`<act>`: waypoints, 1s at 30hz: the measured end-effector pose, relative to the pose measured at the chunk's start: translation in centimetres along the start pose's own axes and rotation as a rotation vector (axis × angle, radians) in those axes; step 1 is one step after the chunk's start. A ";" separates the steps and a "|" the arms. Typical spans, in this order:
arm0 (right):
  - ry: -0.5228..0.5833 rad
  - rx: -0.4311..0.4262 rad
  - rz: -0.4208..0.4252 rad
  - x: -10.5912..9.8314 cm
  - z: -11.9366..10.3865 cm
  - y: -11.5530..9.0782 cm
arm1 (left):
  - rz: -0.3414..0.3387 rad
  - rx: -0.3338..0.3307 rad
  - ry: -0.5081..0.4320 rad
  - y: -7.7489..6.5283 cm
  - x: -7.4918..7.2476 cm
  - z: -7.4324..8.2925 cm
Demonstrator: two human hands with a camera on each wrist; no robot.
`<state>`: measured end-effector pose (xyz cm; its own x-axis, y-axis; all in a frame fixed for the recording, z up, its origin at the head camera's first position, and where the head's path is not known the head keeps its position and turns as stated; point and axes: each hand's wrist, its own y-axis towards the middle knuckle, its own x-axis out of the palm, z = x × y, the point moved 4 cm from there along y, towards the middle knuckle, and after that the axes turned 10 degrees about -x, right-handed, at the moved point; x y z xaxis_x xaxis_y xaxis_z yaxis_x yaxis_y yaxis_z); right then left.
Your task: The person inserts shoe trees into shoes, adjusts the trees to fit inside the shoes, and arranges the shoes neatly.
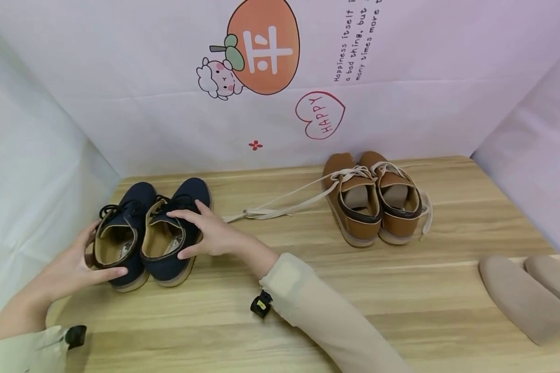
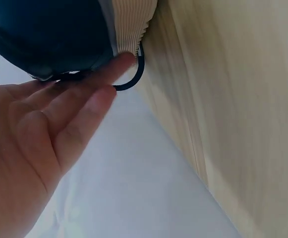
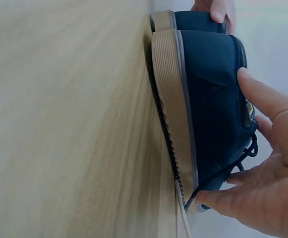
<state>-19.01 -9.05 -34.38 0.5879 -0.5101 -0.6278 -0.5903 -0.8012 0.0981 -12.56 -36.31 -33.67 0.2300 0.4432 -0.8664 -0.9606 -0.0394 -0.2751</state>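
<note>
Two navy lace-up shoes stand side by side at the left of the wooden surface, toes toward the wall. My left hand [image 1: 72, 267] lies along the outer side of the left navy shoe [image 1: 129, 235], its thumb across the heel; in the left wrist view the fingers [image 2: 79, 104] reach straight along the upper, by a loop of dark lace. Over the right navy shoe [image 1: 168, 264] is my right hand [image 1: 210, 233], fingers spread toward the laces. In the right wrist view its thumb [image 3: 262, 94] touches the collar, and a fingertip meets a dark lace near the sole.
Brown shoes [image 1: 359, 228] with pale laces stand back right; one long pale lace [image 1: 270, 212] stretches left toward the navy pair. Beige shoe-like pieces [image 1: 518, 295] lie at the right edge. A printed white cloth [image 1: 168, 129] forms the back wall, with white sheets at the sides.
</note>
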 end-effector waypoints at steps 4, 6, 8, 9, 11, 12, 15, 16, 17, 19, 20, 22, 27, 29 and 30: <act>-0.019 0.001 -0.014 0.2 -0.1 0.1 | 0.005 0.027 -0.024 0.3 0.1 0.6; -0.029 0.004 -0.012 0.1 -0.1 0.1 | 0.011 0.045 -0.032 0.3 0.2 1.0; -0.031 0.010 -0.012 0.0 -0.1 0.0 | 0.013 0.061 -0.039 0.3 0.3 1.4; -0.027 0.015 -0.014 -0.1 0.0 0.0 | 0.013 0.068 -0.044 0.3 0.3 1.6; -0.016 0.021 -0.023 -0.2 0.3 -0.2 | 0.015 0.079 -0.045 0.3 0.4 2.0; -0.013 0.024 -0.027 -0.3 0.4 -0.4 | 0.014 0.082 -0.042 0.3 0.5 2.2; -0.008 0.020 -0.033 -0.6 0.8 -0.7 | 0.010 0.092 -0.042 0.3 0.6 2.8; -0.012 0.014 -0.032 -0.7 0.9 -0.8 | 0.010 0.098 -0.041 0.3 0.7 3.0; -0.016 0.011 -0.035 -0.9 1.0 -0.9 | 0.010 0.104 -0.040 0.3 0.7 3.2; -0.016 0.004 -0.040 -1.1 1.1 -1.1 | 0.015 0.123 -0.047 0.3 0.8 3.5; -0.014 0.001 -0.043 -1.2 1.1 -1.2 | 0.016 0.134 -0.051 0.3 0.8 3.7; -0.009 -0.003 -0.050 -1.3 1.3 -1.4 | 0.019 0.150 -0.048 0.2 0.9 4.0; 0.014 -0.008 -0.062 -1.7 1.4 -2.1 | -0.004 0.166 -0.061 0.0 1.1 4.6; 0.021 -0.009 -0.064 -1.9 1.5 -2.4 | -0.016 0.154 -0.052 0.0 1.2 4.8; 0.023 -0.009 -0.065 -2.0 1.5 -2.6 | -0.019 0.151 -0.044 -0.1 1.2 4.9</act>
<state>-19.49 -5.46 -34.55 0.6373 -0.4637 -0.6155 -0.5457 -0.8355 0.0645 -12.98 -31.37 -32.62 0.2442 0.4816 -0.8417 -0.9695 0.1026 -0.2226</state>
